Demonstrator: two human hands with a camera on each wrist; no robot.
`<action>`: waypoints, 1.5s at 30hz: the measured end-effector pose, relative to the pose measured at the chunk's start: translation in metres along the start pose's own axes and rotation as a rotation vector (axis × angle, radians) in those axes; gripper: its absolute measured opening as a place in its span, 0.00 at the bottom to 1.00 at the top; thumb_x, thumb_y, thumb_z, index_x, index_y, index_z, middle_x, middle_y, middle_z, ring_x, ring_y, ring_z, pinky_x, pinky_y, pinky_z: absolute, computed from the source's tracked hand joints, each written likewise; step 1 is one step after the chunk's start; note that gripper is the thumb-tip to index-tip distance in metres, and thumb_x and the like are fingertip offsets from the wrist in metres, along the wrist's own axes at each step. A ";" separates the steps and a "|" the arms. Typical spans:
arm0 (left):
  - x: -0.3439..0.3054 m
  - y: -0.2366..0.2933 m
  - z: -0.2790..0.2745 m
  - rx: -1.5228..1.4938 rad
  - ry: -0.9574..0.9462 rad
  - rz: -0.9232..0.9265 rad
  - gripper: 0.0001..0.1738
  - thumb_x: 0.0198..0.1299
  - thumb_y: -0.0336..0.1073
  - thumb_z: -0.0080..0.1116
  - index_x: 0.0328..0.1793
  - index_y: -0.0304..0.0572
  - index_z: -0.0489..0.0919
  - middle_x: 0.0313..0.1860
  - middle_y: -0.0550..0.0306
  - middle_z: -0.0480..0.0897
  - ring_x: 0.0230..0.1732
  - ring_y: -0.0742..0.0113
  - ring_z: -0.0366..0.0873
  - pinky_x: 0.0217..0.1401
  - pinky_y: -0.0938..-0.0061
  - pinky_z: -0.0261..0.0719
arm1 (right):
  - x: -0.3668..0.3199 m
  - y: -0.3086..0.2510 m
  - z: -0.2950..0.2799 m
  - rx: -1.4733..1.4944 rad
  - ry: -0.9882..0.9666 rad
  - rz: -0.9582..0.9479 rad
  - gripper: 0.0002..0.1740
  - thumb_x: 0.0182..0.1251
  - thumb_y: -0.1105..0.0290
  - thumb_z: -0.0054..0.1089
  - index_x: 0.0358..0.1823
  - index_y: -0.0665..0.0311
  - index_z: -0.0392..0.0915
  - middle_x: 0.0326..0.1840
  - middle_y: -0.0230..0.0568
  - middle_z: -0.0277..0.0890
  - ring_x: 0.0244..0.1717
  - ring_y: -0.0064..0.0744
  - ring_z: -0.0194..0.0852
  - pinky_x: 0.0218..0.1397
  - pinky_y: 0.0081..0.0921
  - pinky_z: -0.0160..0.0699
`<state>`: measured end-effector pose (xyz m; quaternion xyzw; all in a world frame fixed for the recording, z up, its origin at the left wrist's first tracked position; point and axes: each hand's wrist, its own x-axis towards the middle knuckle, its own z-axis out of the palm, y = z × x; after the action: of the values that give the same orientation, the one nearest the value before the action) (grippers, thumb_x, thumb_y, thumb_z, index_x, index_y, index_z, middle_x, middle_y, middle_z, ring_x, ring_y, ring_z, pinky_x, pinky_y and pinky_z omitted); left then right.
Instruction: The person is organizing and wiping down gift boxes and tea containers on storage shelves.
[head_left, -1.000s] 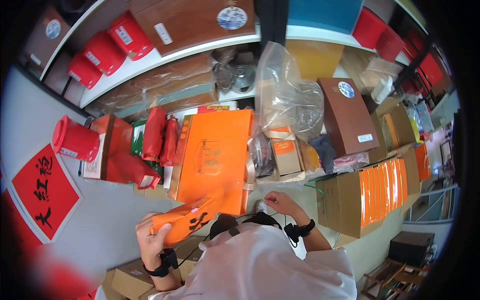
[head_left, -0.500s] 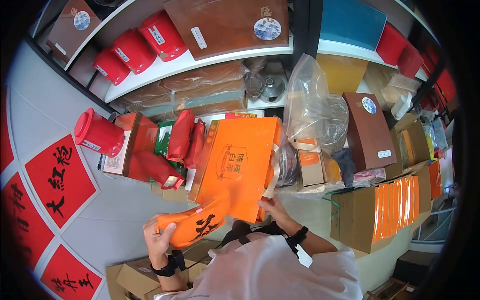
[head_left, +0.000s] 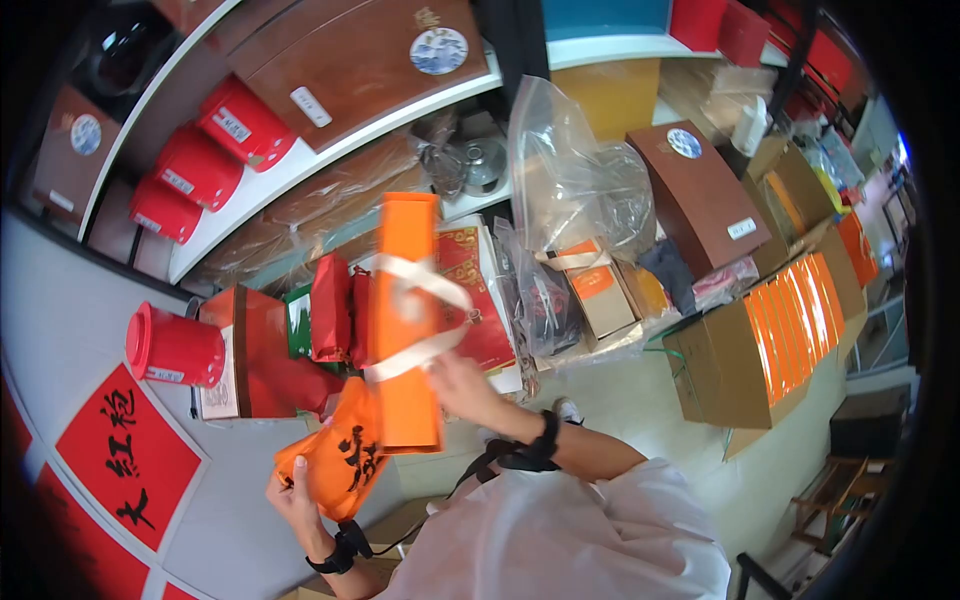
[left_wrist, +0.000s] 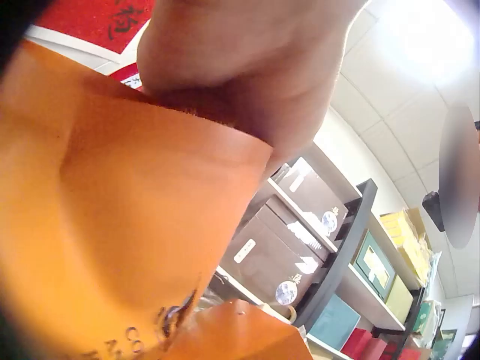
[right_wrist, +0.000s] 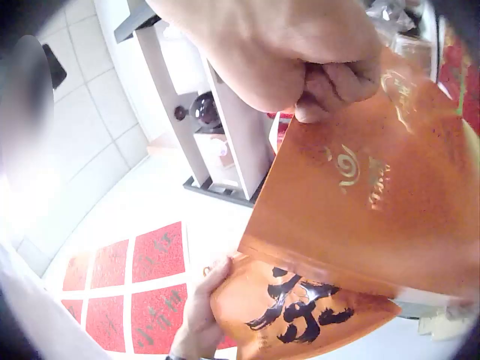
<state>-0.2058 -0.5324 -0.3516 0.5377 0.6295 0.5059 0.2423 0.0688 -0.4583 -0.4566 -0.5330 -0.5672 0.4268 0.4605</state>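
Observation:
My left hand (head_left: 300, 495) grips one end of an orange pouch (head_left: 352, 455) with large black brush characters, thumb on top. The pouch fills much of the left wrist view, below the hand (left_wrist: 247, 60). My right hand (head_left: 468, 390) is at the cream ribbon handles of an orange paper gift bag (head_left: 405, 230), its narrow side facing the head camera. In the right wrist view curled fingers pinch the bag's edge, and gold print shows on its broad face (right_wrist: 322, 202). There the pouch (right_wrist: 300, 311) overlaps the bag's lower edge.
Red canisters (head_left: 175, 345) and red pouches (head_left: 330, 310) stand at the left, beside a red-and-white box. Behind the bag lies a red printed sheet (head_left: 475, 300). A brown box (head_left: 695, 200) and a carton of orange packs (head_left: 745, 350) are to the right. Shelves run along the back.
My right hand has come onto the gift bag, which has turned from its broad face to its narrow side, uncovering the red sheet. The left hand still holds the pouch.

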 end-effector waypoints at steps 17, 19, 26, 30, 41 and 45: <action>0.013 0.003 0.023 0.313 0.025 0.116 0.09 0.61 0.31 0.62 0.42 0.30 0.83 0.24 0.58 0.79 0.25 0.75 0.69 0.29 0.77 0.67 | 0.070 -0.022 0.027 0.092 -0.116 -0.181 0.23 0.68 0.63 0.49 0.59 0.70 0.65 0.37 0.68 0.78 0.41 0.69 0.76 0.46 0.55 0.74; 0.008 -0.002 0.024 0.304 0.032 0.086 0.09 0.61 0.31 0.63 0.42 0.30 0.83 0.23 0.58 0.79 0.24 0.75 0.68 0.28 0.76 0.67 | 0.062 -0.023 0.022 0.126 -0.028 -0.206 0.23 0.68 0.62 0.50 0.60 0.69 0.65 0.35 0.67 0.78 0.41 0.68 0.77 0.45 0.55 0.74; -0.001 0.001 0.012 0.247 0.135 0.114 0.08 0.61 0.30 0.62 0.40 0.30 0.83 0.21 0.59 0.77 0.24 0.76 0.66 0.27 0.76 0.65 | 0.024 -0.015 -0.002 0.164 -0.174 0.087 0.34 0.73 0.46 0.47 0.70 0.63 0.61 0.28 0.54 0.79 0.30 0.44 0.82 0.35 0.38 0.75; -0.002 -0.005 -0.005 0.303 0.143 0.094 0.08 0.62 0.31 0.62 0.39 0.30 0.83 0.22 0.62 0.76 0.25 0.78 0.64 0.26 0.77 0.63 | -0.002 -0.003 -0.030 0.075 -0.164 -0.034 0.27 0.72 0.54 0.53 0.64 0.64 0.69 0.26 0.47 0.79 0.27 0.34 0.79 0.33 0.31 0.74; -0.050 0.025 -0.036 0.174 0.363 0.068 0.12 0.67 0.34 0.57 0.40 0.29 0.82 0.26 0.67 0.75 0.27 0.81 0.64 0.28 0.82 0.60 | -0.034 0.114 -0.306 -0.951 0.639 -0.119 0.27 0.60 0.76 0.57 0.62 0.69 0.68 0.64 0.57 0.66 0.62 0.59 0.64 0.67 0.46 0.62; -0.099 0.060 -0.030 0.146 0.472 -0.023 0.13 0.68 0.37 0.57 0.39 0.30 0.82 0.25 0.67 0.75 0.25 0.81 0.63 0.27 0.82 0.57 | -0.024 0.218 -0.343 -1.143 0.449 0.181 0.40 0.52 0.70 0.67 0.68 0.70 0.60 0.68 0.61 0.60 0.63 0.62 0.62 0.64 0.48 0.68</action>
<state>-0.1756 -0.6406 -0.3101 0.4134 0.7097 0.5678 0.0548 0.4505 -0.4700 -0.5984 -0.8180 -0.5480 -0.0295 0.1722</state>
